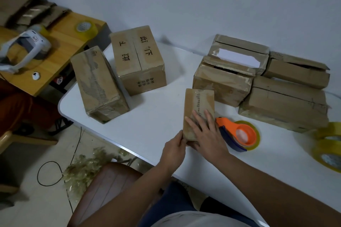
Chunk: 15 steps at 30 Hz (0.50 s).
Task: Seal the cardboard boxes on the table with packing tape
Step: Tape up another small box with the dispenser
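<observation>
near the front edge of the white bench point(151, 131), a small cardboard box point(198, 105) lies flat with a strip of clear tape running along its top seam. the right hand point(206, 131) lies palm down across the near half of the box, fingers straight and slightly spread, pressing on the taped top. the left hand point(174, 146) grips the near left corner of the same box, thumb on top and fingers curled under the edge. both forearms reach in from the lower right, bare to the elbow. just right of the right hand, an orange tape dispenser point(238, 134) with a yellowish roll rests on the bench. two closed boxes point(99, 83) stand further back on the left, the rear one printed with dark characters. a cluster of four boxes with loose flaps point(262, 81) sits at the back right. two spare tape rolls point(328, 151) lie at the right edge.
</observation>
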Motion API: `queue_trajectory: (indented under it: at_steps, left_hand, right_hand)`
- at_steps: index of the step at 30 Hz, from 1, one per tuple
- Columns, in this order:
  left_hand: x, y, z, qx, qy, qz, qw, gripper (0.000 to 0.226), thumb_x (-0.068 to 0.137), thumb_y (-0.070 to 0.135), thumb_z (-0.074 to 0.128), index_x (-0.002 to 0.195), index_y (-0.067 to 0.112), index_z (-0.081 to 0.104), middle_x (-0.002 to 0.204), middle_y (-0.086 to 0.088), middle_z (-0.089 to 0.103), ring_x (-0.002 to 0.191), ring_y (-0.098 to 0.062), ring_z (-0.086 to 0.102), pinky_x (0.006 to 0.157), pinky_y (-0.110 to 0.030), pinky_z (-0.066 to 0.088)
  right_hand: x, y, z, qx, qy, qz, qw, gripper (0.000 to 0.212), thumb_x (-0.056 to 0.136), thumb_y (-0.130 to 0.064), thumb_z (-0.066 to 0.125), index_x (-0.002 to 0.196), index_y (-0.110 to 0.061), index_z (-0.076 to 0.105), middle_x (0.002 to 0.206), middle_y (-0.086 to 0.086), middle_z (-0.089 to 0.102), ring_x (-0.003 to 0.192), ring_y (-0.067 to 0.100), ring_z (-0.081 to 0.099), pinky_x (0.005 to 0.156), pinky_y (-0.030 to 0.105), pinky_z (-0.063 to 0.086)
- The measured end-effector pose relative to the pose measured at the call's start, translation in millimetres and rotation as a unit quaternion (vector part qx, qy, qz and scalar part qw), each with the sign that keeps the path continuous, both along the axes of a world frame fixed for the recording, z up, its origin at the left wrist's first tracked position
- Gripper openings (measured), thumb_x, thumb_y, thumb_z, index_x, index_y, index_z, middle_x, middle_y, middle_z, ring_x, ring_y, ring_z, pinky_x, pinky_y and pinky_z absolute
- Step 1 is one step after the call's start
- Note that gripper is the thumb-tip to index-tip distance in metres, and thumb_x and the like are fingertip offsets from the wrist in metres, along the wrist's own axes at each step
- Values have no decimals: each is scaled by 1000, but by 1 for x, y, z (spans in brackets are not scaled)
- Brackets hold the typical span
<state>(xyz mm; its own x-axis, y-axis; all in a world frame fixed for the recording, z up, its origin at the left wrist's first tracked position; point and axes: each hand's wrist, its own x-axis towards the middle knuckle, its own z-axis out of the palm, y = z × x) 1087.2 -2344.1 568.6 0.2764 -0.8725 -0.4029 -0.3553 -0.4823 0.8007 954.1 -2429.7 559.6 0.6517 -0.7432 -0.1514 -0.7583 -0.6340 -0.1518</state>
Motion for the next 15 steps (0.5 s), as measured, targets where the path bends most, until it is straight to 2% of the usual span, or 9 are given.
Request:
queue_trajectory:
  at_steps: [3,5,7,8,9,11,13,15]
  left_hand:
    - [21,5,-4,-63,-28,-71,995,37,103,35,49,140,38,52,110,27,63,91,21,56,77,-4,40]
    - [40,3,-4,-70,-30,-101,992,39,101,31,54,140,35,52,118,22,64,106,10,60,83,0,38]
    - [63,-6,-1,-53,-58,-74,994,40,102,22,54,142,30,51,130,9,63,118,-5,59,88,0,37]
    - [73,-13,2,-39,-86,-38,995,42,103,18,51,144,27,49,138,4,58,125,-10,55,97,-6,38]
    - [78,-22,5,-31,-133,-4,991,45,102,14,48,146,25,47,147,0,51,133,-15,48,107,-18,37]
    - [71,-39,18,-43,-251,-10,967,49,102,16,45,151,19,38,160,-5,30,147,-26,29,119,-39,25]
    - [47,-54,24,-60,-302,-124,943,60,102,36,45,155,15,25,165,-12,10,152,-34,9,122,-45,11]
    - [25,-57,16,-9,-351,-232,907,81,99,53,44,158,14,6,164,-12,-11,150,-40,-12,123,-49,-3]
  right_hand:
    - [-1,-3,2,30,-19,15,999,89,85,-60,56,155,-35,6,164,-4,-3,148,32,-14,115,56,23]
    - [4,-2,6,87,-73,7,993,86,88,-63,52,155,-36,5,163,-7,-10,146,28,-23,119,55,12]
    - [14,3,15,180,-170,-14,969,79,92,-58,49,153,-41,4,161,-14,-15,146,20,-25,120,50,9]
    - [19,6,20,226,-227,-23,947,73,94,-55,48,152,-45,4,160,-19,-14,148,16,-19,119,47,13]
    - [23,8,26,255,-280,-32,925,67,96,-53,46,150,-50,6,160,-22,-9,149,12,-9,117,44,20]
    - [26,7,35,227,-358,-75,903,56,99,-48,45,148,-48,18,160,-18,10,147,9,18,112,40,31]
    - [20,0,38,154,-422,-155,880,47,99,-38,48,145,-33,35,151,-8,34,133,10,41,106,35,41]
    - [8,-8,38,125,-445,-227,857,40,100,-30,51,139,-23,44,140,-3,42,117,14,53,97,33,48]
